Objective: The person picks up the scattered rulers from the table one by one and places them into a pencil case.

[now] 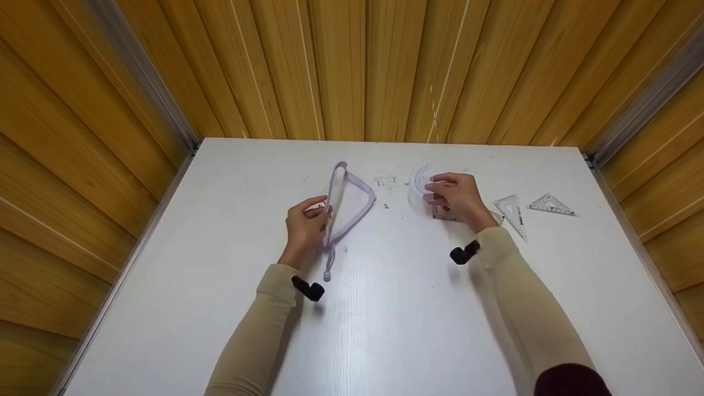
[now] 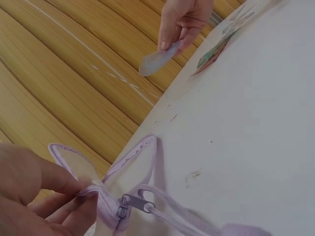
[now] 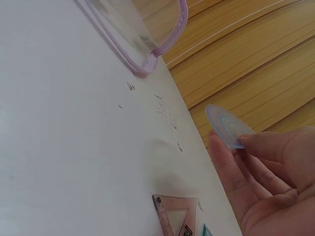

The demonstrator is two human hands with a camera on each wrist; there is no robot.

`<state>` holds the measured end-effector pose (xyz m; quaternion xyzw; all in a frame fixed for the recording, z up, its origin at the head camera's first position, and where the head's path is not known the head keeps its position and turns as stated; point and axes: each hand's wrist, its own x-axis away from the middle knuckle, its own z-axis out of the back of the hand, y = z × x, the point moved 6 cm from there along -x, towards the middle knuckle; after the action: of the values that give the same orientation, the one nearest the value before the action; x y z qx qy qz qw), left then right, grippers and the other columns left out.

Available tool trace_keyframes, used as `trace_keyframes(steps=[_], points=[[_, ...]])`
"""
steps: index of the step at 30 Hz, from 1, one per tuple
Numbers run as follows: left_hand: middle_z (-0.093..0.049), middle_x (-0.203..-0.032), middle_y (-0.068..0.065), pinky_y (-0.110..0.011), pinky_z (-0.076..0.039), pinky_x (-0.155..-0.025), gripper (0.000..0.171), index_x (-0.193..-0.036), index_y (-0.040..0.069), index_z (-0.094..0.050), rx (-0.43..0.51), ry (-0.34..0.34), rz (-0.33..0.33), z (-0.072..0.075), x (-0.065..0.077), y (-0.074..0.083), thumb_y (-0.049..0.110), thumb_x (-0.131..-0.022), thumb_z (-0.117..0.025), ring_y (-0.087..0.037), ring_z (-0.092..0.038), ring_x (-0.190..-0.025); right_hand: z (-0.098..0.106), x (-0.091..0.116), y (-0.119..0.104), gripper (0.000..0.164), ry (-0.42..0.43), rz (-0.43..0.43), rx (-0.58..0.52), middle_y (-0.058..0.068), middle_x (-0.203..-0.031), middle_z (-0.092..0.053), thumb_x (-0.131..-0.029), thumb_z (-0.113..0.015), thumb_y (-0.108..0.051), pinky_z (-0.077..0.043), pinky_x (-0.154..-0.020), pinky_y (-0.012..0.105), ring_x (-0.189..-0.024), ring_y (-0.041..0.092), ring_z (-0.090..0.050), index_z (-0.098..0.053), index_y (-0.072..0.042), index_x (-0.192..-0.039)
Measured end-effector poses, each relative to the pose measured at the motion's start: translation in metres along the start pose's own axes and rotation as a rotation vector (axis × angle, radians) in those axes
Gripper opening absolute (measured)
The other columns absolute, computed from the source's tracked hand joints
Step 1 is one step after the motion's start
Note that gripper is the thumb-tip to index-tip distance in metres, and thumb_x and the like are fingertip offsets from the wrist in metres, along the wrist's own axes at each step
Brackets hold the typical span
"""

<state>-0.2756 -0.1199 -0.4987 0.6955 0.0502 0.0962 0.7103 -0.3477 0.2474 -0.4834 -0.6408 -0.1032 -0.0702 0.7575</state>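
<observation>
My left hand (image 1: 302, 228) pinches the edge of a clear zip pouch with lilac trim (image 1: 363, 217). Its mouth gapes, and the grey zipper slider (image 2: 138, 202) with a lilac cord pull (image 1: 328, 269) hangs at the near end. To the right, my right hand (image 1: 459, 195) holds a clear protractor (image 1: 422, 179) between thumb and fingers, raised above the table and apart from the pouch. In the right wrist view the protractor (image 3: 224, 125) shows faint bluish arcs. Under the right hand lies a pinkish clear set square (image 3: 177, 202), partly covered in the head view.
Two clear set squares, one narrow (image 1: 511, 214) and one wider (image 1: 551, 204), lie right of my right hand. Dark scuffs (image 1: 385, 181) mark the white table (image 1: 385, 330) between the hands. Wood-patterned panels (image 1: 385, 71) rise behind and at both sides.
</observation>
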Motion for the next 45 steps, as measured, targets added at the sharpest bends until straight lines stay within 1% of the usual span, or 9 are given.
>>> trace_keyframes(steps=[3,7,10,15,21,29,34,39,45], points=[[-0.077,-0.103,-0.019,-0.024,-0.054,-0.062,0.033,-0.119,0.006,-0.076,0.027,-0.002,0.014,0.0,0.0,-0.001,-0.01,-0.091,-0.069,-0.025,-0.074,-0.091,-0.004,-0.002,0.002,0.039,-0.009,-0.02,0.006,0.013,-0.118,-0.073,-0.098,-0.072,-0.017,-0.056,-0.091,0.044,-0.092,0.021,-0.076,-0.063,-0.003,-0.134],[-0.077,-0.102,-0.016,-0.026,-0.054,-0.061,0.034,-0.119,0.008,-0.077,0.043,0.008,0.037,0.002,0.0,-0.003,-0.01,-0.091,-0.069,-0.025,-0.073,-0.087,-0.011,-0.005,0.001,0.04,-0.013,-0.044,0.011,0.013,-0.121,-0.072,-0.098,-0.072,-0.019,-0.056,-0.092,0.042,-0.093,0.021,-0.076,-0.063,-0.005,-0.135],[-0.077,-0.102,-0.015,-0.026,-0.055,-0.06,0.033,-0.118,0.008,-0.077,0.059,0.01,0.042,0.002,0.0,-0.003,-0.009,-0.091,-0.069,-0.025,-0.073,-0.085,-0.016,-0.008,-0.001,0.039,-0.008,-0.049,0.014,0.014,-0.12,-0.072,-0.098,-0.072,-0.018,-0.058,-0.089,0.041,-0.092,0.021,-0.075,-0.064,-0.004,-0.133],[-0.077,-0.102,-0.015,-0.028,-0.055,-0.06,0.033,-0.118,0.009,-0.077,0.083,0.001,0.06,0.0,-0.001,-0.005,-0.009,-0.091,-0.069,-0.027,-0.074,-0.088,-0.025,-0.012,-0.002,0.034,-0.013,-0.062,0.034,0.015,-0.115,-0.072,-0.097,-0.073,-0.014,-0.059,-0.084,0.039,-0.088,0.022,-0.074,-0.067,-0.004,-0.129],[-0.078,-0.102,-0.014,-0.028,-0.055,-0.061,0.031,-0.116,0.008,-0.078,0.094,0.011,0.083,-0.002,-0.001,-0.007,-0.009,-0.091,-0.07,-0.025,-0.073,-0.088,-0.038,-0.015,0.0,0.034,-0.014,-0.118,0.018,0.014,-0.118,-0.071,-0.096,-0.074,-0.014,-0.058,-0.089,0.041,-0.091,0.023,-0.073,-0.068,-0.007,-0.128],[-0.077,-0.104,-0.014,-0.027,-0.056,-0.06,0.033,-0.118,0.008,-0.077,0.076,0.001,0.048,-0.003,-0.001,-0.007,-0.009,-0.091,-0.068,-0.026,-0.074,-0.09,-0.056,-0.022,-0.004,0.029,-0.03,-0.114,0.067,0.013,-0.12,-0.07,-0.098,-0.072,-0.017,-0.059,-0.087,0.038,-0.095,0.023,-0.074,-0.07,-0.009,-0.126],[-0.077,-0.105,-0.015,-0.027,-0.055,-0.059,0.033,-0.119,0.007,-0.076,0.083,0.0,0.053,-0.004,-0.002,-0.008,-0.009,-0.091,-0.069,-0.026,-0.074,-0.09,-0.073,-0.028,-0.007,0.028,-0.061,-0.126,0.04,0.015,-0.118,-0.07,-0.098,-0.071,-0.015,-0.06,-0.083,0.036,-0.094,0.024,-0.074,-0.069,-0.006,-0.125],[-0.077,-0.105,-0.016,-0.027,-0.056,-0.06,0.033,-0.119,0.006,-0.076,0.083,0.008,0.06,-0.004,-0.002,-0.007,-0.01,-0.091,-0.068,-0.024,-0.074,-0.089,-0.087,-0.032,-0.01,0.03,-0.082,-0.117,0.024,0.018,-0.114,-0.072,-0.097,-0.072,-0.009,-0.06,-0.078,0.033,-0.09,0.023,-0.075,-0.069,-0.001,-0.126],[-0.078,-0.103,-0.014,-0.028,-0.058,-0.062,0.032,-0.119,0.008,-0.076,0.084,0.014,0.073,-0.003,-0.002,-0.009,-0.007,-0.092,-0.07,-0.023,-0.074,-0.088,-0.103,-0.034,-0.013,0.03,-0.105,-0.132,0.04,0.017,-0.113,-0.072,-0.095,-0.073,-0.008,-0.06,-0.078,0.033,-0.089,0.023,-0.074,-0.069,-0.002,-0.124]])
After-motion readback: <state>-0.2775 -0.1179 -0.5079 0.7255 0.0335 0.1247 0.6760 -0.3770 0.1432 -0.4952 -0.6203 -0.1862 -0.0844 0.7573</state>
